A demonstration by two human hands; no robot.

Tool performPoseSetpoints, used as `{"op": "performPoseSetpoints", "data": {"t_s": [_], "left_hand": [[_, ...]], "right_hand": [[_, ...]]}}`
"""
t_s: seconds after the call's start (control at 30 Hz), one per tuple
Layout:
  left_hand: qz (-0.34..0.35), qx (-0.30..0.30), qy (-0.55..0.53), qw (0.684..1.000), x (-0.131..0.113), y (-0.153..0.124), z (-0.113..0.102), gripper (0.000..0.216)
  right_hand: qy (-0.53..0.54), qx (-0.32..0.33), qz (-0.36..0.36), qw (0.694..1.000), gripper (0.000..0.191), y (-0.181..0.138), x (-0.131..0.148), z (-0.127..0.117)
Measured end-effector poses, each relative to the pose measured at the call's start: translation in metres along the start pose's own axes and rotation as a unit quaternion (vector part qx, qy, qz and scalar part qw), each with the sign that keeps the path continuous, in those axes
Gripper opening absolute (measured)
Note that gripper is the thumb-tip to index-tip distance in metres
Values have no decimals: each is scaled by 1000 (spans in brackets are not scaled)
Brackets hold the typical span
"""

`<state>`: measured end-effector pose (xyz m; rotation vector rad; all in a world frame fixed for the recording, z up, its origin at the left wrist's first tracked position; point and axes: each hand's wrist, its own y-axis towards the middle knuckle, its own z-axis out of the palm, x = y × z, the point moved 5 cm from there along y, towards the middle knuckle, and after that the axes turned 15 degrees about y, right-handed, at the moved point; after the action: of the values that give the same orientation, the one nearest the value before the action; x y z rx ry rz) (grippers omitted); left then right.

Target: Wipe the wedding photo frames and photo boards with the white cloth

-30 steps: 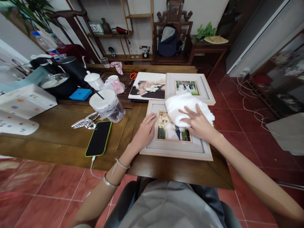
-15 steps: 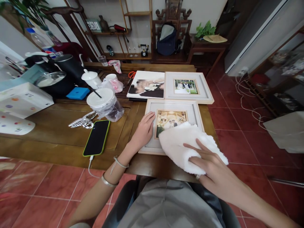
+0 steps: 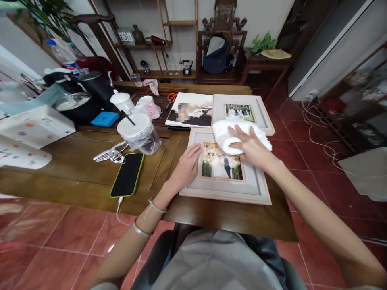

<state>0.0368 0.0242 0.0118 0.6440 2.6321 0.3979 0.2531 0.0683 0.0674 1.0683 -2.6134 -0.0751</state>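
Note:
A photo frame (image 3: 256, 189) with a pale border and a small couple picture lies flat on the wooden table in front of me. My left hand (image 3: 186, 165) rests flat on its left side, fingers stretched out along the border. Over the frame's upper right corner, my right hand (image 3: 249, 146) presses on a white fluffy towel (image 3: 223, 135), with the thumb side tucked against the bunched cloth. The towel hides that corner and overlaps the lower edge of a second photo frame (image 3: 266, 119) behind it. Left of that one lies a white-edged photo album or panel (image 3: 193, 98).
To the left are a phone (image 3: 127, 175) on a charging cable, a silver hair claw clip (image 3: 111, 152) and a lidded cup (image 3: 134, 127) in a plastic bag. Orange-handled scissors (image 3: 171, 97) and a white teapot (image 3: 121, 100) stand farther back. The table edge (image 3: 229, 225) is close to my lap.
My right hand has swept the towel away from me, from the frame's lower right to its upper right corner, uncovering the picture. My left hand stays on the frame.

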Motion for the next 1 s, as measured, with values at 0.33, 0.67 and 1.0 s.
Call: {"op": "performPoseSetpoints", "data": {"t_s": [0.33,0.67,1.0], "left_hand": [[-22,16,-8,1000,0,1,1,49],[-11,18,11,1000,0,1,2,48],[-11,14,13,1000,0,0,2,48]], "right_hand": [[43,71,-7,997,59,-36,43,15],[200,14,-36,979,48,-99,127,-12],[181,-216,121,952,17,-33,16,-41]]}}
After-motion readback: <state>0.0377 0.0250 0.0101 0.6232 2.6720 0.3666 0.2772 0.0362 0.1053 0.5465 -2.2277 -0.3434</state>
